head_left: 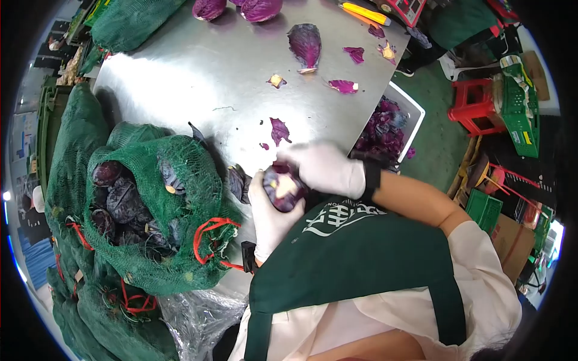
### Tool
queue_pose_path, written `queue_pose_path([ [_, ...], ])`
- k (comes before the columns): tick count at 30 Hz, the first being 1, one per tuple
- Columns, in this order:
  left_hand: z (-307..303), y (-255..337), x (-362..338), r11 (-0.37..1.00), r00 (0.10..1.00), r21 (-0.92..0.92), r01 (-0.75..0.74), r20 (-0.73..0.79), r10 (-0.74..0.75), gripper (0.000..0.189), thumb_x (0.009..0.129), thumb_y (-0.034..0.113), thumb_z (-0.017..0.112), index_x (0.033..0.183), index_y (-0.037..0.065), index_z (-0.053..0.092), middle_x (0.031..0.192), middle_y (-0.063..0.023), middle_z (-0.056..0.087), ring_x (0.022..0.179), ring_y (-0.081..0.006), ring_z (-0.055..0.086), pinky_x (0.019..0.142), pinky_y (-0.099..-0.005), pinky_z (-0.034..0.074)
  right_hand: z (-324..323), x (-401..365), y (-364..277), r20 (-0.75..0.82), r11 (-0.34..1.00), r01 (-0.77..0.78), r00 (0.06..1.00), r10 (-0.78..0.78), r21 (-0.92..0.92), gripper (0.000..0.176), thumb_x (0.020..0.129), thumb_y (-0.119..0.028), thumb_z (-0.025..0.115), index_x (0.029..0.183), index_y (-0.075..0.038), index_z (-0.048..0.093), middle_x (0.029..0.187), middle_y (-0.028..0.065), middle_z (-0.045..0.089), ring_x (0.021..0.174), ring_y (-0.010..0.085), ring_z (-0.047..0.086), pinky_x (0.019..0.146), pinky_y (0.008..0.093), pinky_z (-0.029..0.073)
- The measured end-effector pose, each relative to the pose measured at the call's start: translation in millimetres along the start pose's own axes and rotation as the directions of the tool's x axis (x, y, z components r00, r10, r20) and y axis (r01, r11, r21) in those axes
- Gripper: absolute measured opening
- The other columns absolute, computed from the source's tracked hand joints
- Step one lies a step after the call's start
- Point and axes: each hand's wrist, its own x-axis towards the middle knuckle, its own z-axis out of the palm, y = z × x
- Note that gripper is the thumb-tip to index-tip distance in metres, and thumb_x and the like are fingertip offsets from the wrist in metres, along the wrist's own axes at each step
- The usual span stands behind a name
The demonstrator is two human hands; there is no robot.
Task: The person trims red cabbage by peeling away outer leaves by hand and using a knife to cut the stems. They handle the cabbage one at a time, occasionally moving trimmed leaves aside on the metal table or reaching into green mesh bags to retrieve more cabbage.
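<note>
My left hand (269,218), in a white glove, is closed around a red cabbage (284,188) from its left and underside. The pale cut stem end of the cabbage faces up. My right hand (330,170), also gloved and somewhat blurred, curls its fingers over the far edge of the cabbage, closed on a purple leaf there. Just beyond, a torn leaf piece (279,131) lies on the metal table (198,84). Beside my left hand rests a dark cabbage (238,183), partly hidden. To the left, an open green mesh bag (192,162) holds several red cabbages (127,201).
Two peeled cabbages (260,8) sit at the far edge. Leaf scraps, a large loose leaf (304,47) and a yellow knife (365,13) lie beyond. A white bin (415,114) of purple leaves stands right of the table. More full mesh bags (75,144) crowd the left.
</note>
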Motion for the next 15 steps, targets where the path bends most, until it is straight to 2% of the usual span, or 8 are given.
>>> queue_pose_path([
  [1,1.9,0.2,-3.9,0.991,0.992,0.038,-0.129,0.007,0.129,0.099,0.060,0.017,0.088,0.141,-0.005,0.034,0.134,-0.0264,0.047,0.126,-0.0393,0.047,0.109,-0.0446,0.037,-15.5,15.5,11.2,0.023,0.959,-0.165,0.984,0.175,-0.230,0.045,0.085,-0.008,0.055,0.128,-0.018,0.063,0.097,0.0164,0.071,0.082,0.0334,0.070,0.069,0.0439,0.056],
  [2,1.4,-1.5,-8.2,0.964,0.967,0.080,-0.254,0.019,0.253,0.101,0.059,0.016,0.088,0.141,-0.005,0.033,0.136,-0.0267,0.042,0.129,-0.0427,0.043,0.111,-0.0478,0.034,-20.8,30.8,40.0,-0.019,0.942,-0.286,0.958,0.287,-0.178,0.046,0.086,-0.009,0.055,0.130,-0.019,0.062,0.090,0.0170,0.071,0.077,0.0343,0.070,0.069,0.0443,0.056],
  [4,-7.7,-11.8,-10.5,0.993,0.995,-0.079,-0.093,0.023,0.095,0.102,0.058,0.013,0.087,0.143,-0.003,0.033,0.139,-0.0248,0.043,0.131,-0.0396,0.043,0.113,-0.0462,0.033,-30.5,45.7,82.8,-0.058,0.982,-0.174,0.984,0.170,-0.075,0.045,0.086,-0.010,0.055,0.130,-0.020,0.062,0.085,0.0177,0.070,0.074,0.0356,0.069,0.069,0.0431,0.056],
  [6,-13.7,-26.0,-10.3,0.955,0.998,-0.295,-0.008,0.055,0.025,0.100,0.060,0.011,0.085,0.143,-0.003,0.033,0.140,-0.0233,0.044,0.131,-0.0354,0.045,0.114,-0.0434,0.034,-36.4,56.4,102.2,-0.065,0.932,-0.341,0.940,0.335,-0.126,0.047,0.088,-0.014,0.057,0.135,-0.019,0.058,0.087,0.0178,0.070,0.075,0.0353,0.069,0.068,0.0424,0.056],
  [8,-19.8,-11.3,-8.0,0.907,0.997,-0.416,0.063,0.060,-0.042,0.098,0.060,0.010,0.084,0.144,-0.003,0.034,0.141,-0.0220,0.045,0.131,-0.0324,0.047,0.114,-0.0410,0.034,-43.5,42.2,57.1,0.063,0.969,-0.229,0.973,0.224,0.093,0.053,0.090,-0.021,0.062,0.141,-0.017,0.051,0.090,0.0169,0.070,0.079,0.0346,0.069,0.070,0.0420,0.055],
  [9,-18.7,-12.8,-7.5,0.923,0.997,-0.381,0.055,0.064,-0.033,0.098,0.060,0.009,0.084,0.144,-0.003,0.033,0.141,-0.0218,0.045,0.131,-0.0322,0.046,0.114,-0.0408,0.034,-29.7,37.9,45.6,0.101,0.994,-0.009,0.995,-0.002,0.110,0.065,0.087,-0.033,0.069,0.146,-0.018,0.044,0.095,0.0155,0.071,0.085,0.0334,0.070,0.073,0.0421,0.055],
  [11,-16.3,-23.0,-7.6,0.950,0.995,-0.311,0.038,0.096,-0.008,0.096,0.063,0.011,0.081,0.146,0.000,0.033,0.136,-0.0181,0.048,0.125,-0.0266,0.051,0.108,-0.0390,0.041,-26.6,17.7,-10.0,0.165,0.990,0.126,0.977,-0.133,0.056,0.064,0.081,-0.046,0.072,0.137,-0.020,0.056,0.095,0.0152,0.070,0.083,0.0343,0.069,0.075,0.0436,0.055],
  [15,-31.3,-12.9,-3.0,0.982,0.989,-0.156,-0.105,0.086,0.119,0.095,0.060,0.007,0.081,0.144,0.000,0.037,0.139,-0.0179,0.046,0.131,-0.0301,0.046,0.114,-0.0394,0.034,-5.0,29.9,-11.1,0.086,0.997,-0.057,0.995,0.052,0.052,0.028,0.084,-0.032,0.066,0.100,-0.012,0.073,0.085,0.0155,0.071,0.076,0.0351,0.068,0.071,0.0421,0.055],
])
